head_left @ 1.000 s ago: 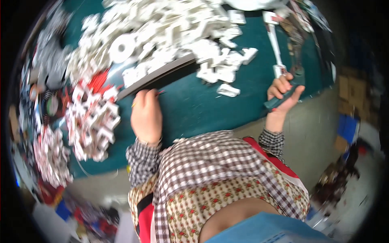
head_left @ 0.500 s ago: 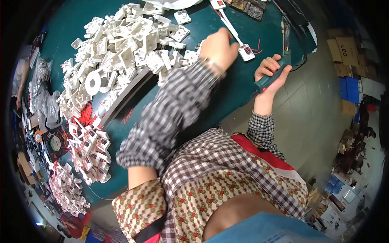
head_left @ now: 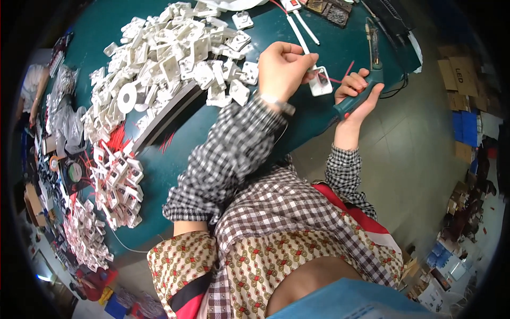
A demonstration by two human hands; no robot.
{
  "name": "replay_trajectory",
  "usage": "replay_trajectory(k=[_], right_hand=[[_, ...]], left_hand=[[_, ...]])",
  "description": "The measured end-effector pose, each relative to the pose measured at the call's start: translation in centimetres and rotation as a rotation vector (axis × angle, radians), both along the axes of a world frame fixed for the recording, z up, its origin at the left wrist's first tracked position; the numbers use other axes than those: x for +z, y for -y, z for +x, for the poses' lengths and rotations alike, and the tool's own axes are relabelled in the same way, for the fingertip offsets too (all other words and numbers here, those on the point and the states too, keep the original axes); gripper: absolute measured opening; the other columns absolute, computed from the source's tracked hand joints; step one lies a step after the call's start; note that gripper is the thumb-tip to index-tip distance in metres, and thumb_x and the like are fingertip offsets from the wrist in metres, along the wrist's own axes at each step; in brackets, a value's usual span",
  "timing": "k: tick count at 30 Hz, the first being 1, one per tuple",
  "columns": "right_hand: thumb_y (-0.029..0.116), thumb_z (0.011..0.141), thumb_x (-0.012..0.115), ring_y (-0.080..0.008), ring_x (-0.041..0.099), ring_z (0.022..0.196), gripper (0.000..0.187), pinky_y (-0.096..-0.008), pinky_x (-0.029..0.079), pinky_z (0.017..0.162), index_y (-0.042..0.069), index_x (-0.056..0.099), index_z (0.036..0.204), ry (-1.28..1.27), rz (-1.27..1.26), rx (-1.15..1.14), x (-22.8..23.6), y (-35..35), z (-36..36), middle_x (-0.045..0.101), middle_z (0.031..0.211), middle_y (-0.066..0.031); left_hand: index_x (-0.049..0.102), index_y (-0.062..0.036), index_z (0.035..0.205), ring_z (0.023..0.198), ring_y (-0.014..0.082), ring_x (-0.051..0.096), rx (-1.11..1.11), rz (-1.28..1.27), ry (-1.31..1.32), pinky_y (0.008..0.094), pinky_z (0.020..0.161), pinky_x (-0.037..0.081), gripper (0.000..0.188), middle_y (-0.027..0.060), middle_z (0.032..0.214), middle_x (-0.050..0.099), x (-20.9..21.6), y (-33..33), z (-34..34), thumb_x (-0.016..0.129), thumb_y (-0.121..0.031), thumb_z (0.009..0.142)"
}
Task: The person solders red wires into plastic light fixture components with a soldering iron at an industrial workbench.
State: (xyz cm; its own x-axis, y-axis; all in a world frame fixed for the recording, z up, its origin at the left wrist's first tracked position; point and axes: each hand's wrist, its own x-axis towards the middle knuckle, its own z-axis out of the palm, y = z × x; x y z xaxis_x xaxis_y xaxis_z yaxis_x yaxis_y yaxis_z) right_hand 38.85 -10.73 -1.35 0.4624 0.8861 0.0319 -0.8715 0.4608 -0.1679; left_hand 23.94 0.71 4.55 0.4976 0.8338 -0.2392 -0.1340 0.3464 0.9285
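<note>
"Well, what is the condition of each grip?"

"The left hand (head_left: 284, 69) has thumb and fingers pinched together at the upper-left edge of a white square part (head_left: 321, 85) and appears to hold it there. Whether the end of a white strip (head_left: 297, 34) also lies between them, I cannot tell. The right hand (head_left: 363, 109) is wrapped around a green-handled tool (head_left: 376, 77), metal end pointing to the far side."

"Position of the part?"

"Just left of the right hand, over the bench (head_left: 342, 48); contact with the surface cannot be confirmed. Red wire (head_left: 349, 68) shows at its right side."

"Finding on handling?"

"Judged light, stiff and probably smooth, so it may slip if pinched at a corner. The wire looks thin and flexible; its joint is presumably the fragile point. Best hold: two opposite side edges, clear of wire and hot-looking tool end."

"Surroundings?"

"At the far edge, a white block with a red face (head_left: 290, 5). To the left, a pile of loose white pieces (head_left: 175, 58), a grey bar (head_left: 169, 112) just beside it, and a cluster of red-wired white parts (head_left: 119, 186)."
</note>
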Motion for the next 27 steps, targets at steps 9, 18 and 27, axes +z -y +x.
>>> replay_trajectory(k=[9, 18, 27], right_hand=[[0.028, 0.066, 0.080, -0.0060, 0.046, 0.068, 0.046, -0.0175, 0.043, 0.057, 0.009, 0.051, 0.097, 0.008, 0.027, 0.132, 0.6, 0.2, 1.3, 0.046, 0.072, 0.0050], [0.029, 0.067, 0.080, -0.0069, 0.046, 0.067, 0.048, -0.0167, 0.043, 0.056, 0.008, 0.051, 0.099, 0.128, -0.017, 0.179, 1.0, 0.1, 0.3, 0.047, 0.073, 0.0032], [0.039, 0.076, 0.071, -0.0118, 0.045, 0.069, 0.052, -0.0222, 0.044, 0.057, 0.004, 0.048, 0.106, 0.258, 0.022, 0.292, 1.3, 0.8, -6.5, 0.047, 0.076, -0.0001]], left_hand=[[0.057, 0.0039, 0.086, 0.063, 0.0069, 0.058, 0.285, 0.253, -0.325, 0.0189, 0.059, 0.049, 0.021, 0.0048, 0.072, 0.062, 1.9, 2.4, -17.9, 0.071, -0.004, 0.074], [0.061, -0.0059, 0.091, 0.057, 0.0138, 0.056, 0.447, 0.732, -0.723, 0.0257, 0.052, 0.045, 0.022, 0.0039, 0.087, 0.060, -1.4, 3.8, -20.2, 0.071, -0.008, 0.071], [0.063, -0.0031, 0.090, 0.067, 0.0139, 0.060, 0.526, 0.784, -0.576, 0.0245, 0.061, 0.047, 0.014, 0.0063, 0.081, 0.064, -0.1, 0.7, -18.9, 0.067, -0.008, 0.078]])
